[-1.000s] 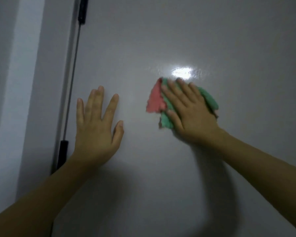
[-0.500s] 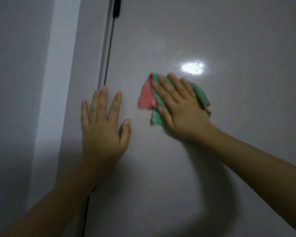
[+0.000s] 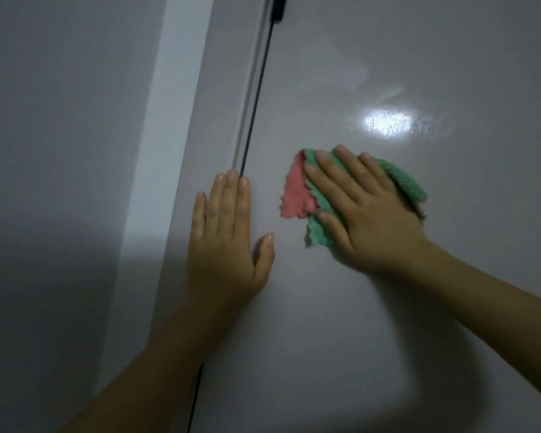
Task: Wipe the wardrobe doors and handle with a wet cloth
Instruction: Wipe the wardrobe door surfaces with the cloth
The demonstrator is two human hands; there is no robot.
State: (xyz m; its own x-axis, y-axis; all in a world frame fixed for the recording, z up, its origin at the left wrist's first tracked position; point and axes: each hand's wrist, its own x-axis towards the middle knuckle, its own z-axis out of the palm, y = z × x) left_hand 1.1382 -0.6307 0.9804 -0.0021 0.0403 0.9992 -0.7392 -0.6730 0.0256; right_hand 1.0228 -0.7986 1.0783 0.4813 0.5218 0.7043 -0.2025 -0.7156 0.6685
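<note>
The right hand (image 3: 369, 214) lies flat on the green and pink cloth (image 3: 297, 195), fingers straight and spread, pressing it against the glossy wardrobe door (image 3: 388, 323) without curling round it. The cloth sits at mid-height on the door, just below and to the left of a bright light reflection (image 3: 388, 122); its pink part pokes out past the fingertips on the left, and a green fold shows beyond the little-finger side on the right. Compared with a second ago, hand and cloth stand a little lower against that reflection, with a clear strip of door now between them, where before the cloth's top edge touched the glare.

The left hand (image 3: 228, 235) rests open and flat on the same door, holding nothing. A second ago its fingers were fanned apart and it lay well to the right of the thin black handle (image 3: 256, 98); now the fingers are drawn close together, the thumb alone standing off, and the hand covers the handle's rod, which reappears below the forearm. The two hands are nearer each other than before. The pale wall strip (image 3: 163, 151) left of the door takes up more of the view
</note>
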